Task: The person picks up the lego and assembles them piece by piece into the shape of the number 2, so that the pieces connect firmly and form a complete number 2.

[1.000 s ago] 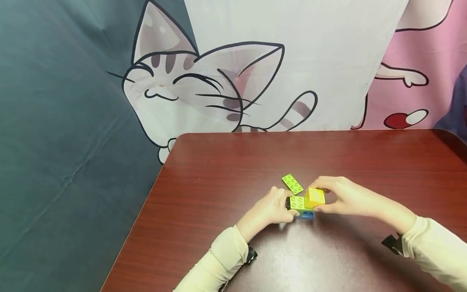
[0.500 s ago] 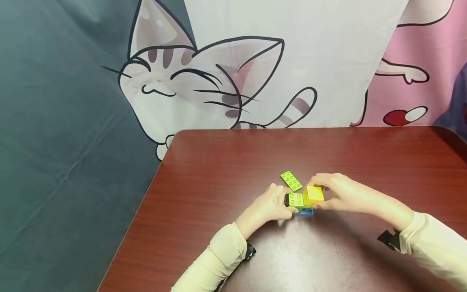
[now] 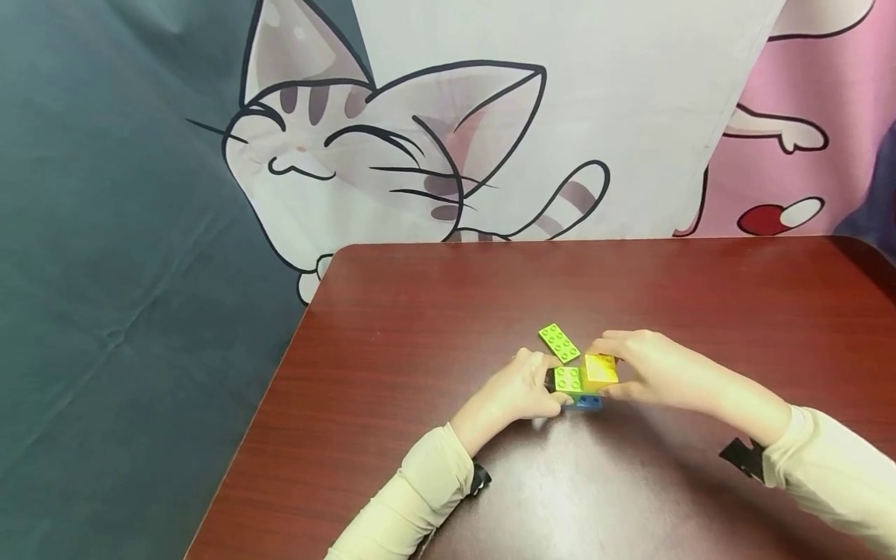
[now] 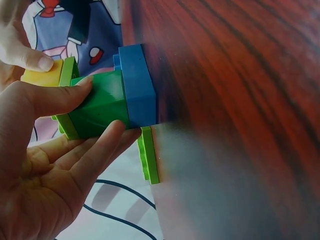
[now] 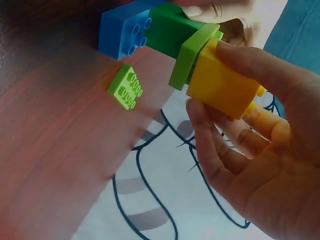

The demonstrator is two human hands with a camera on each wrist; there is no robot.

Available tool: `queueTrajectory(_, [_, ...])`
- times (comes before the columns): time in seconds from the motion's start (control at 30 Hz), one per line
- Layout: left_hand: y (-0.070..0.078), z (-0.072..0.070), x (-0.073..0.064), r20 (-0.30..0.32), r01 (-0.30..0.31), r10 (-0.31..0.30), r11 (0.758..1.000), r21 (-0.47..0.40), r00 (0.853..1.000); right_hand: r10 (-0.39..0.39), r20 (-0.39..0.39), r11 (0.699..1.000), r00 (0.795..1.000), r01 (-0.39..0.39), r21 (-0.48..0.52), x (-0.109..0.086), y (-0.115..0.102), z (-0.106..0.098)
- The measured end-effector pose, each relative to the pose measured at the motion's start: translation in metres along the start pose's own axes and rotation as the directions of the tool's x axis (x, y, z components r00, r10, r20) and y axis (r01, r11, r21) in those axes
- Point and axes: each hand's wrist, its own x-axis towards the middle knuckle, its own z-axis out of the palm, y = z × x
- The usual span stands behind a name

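A small stack of toy building bricks stands on the table between both hands. At its bottom is a blue brick (image 4: 137, 85), topped by a dark green brick (image 4: 102, 102). Across that lies a light green plate brick (image 3: 568, 380), overhanging to the right. My left hand (image 3: 514, 389) grips the dark green brick, thumb on one side and fingers on the other. My right hand (image 3: 651, 369) pinches a yellow brick (image 5: 222, 82) against the overhanging end of the plate brick. Whether its studs are fully pressed in cannot be told.
A loose light green plate brick (image 3: 559, 343) lies studs up on the brown table (image 3: 420, 311), just behind the stack. Beyond the far edge hangs a cloth (image 3: 630, 117) printed with a cartoon cat.
The head view has tipped down a little, so everything sits slightly higher in it. Both hands keep their hold; the yellow brick shifts very slightly against the plate brick.
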Motion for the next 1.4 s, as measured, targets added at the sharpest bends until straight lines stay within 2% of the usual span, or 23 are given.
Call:
queueTrajectory(0.2, [0.0,0.002,0.001,-0.025,-0.022,0.023,1.0,0.017,0.999,-0.05,-0.095,0.997,0.994,0.055,0.054,-0.011,0.009,0.011])
queueTrajectory(0.43, [-0.002,0.002,0.001,-0.028,-0.018,0.018,1.0,0.006,0.999,-0.073,-0.089,0.99,0.993,0.083,0.117,-0.009,0.015,0.016])
queueTrajectory(0.67, [0.0,0.004,0.001,-0.021,-0.028,0.027,1.0,-0.014,0.999,-0.116,-0.154,0.989,0.981,0.129,0.075,-0.016,0.018,0.022])
queueTrajectory(0.83, [-0.002,0.002,0.001,-0.022,-0.025,0.025,1.0,-0.01,0.999,-0.104,-0.186,0.992,0.977,0.115,0.049,-0.014,0.021,0.03])
queueTrajectory(1.23, [-0.005,-0.002,-0.002,-0.036,-0.039,0.041,0.999,0.038,0.999,-0.056,-0.295,0.978,0.954,0.112,0.178,-0.014,0.029,0.049])
queueTrajectory(1.4, [-0.002,-0.001,0.001,-0.028,-0.064,0.065,0.997,0.032,0.997,-0.053,-0.313,0.979,0.948,0.111,0.171,-0.022,0.032,0.049])
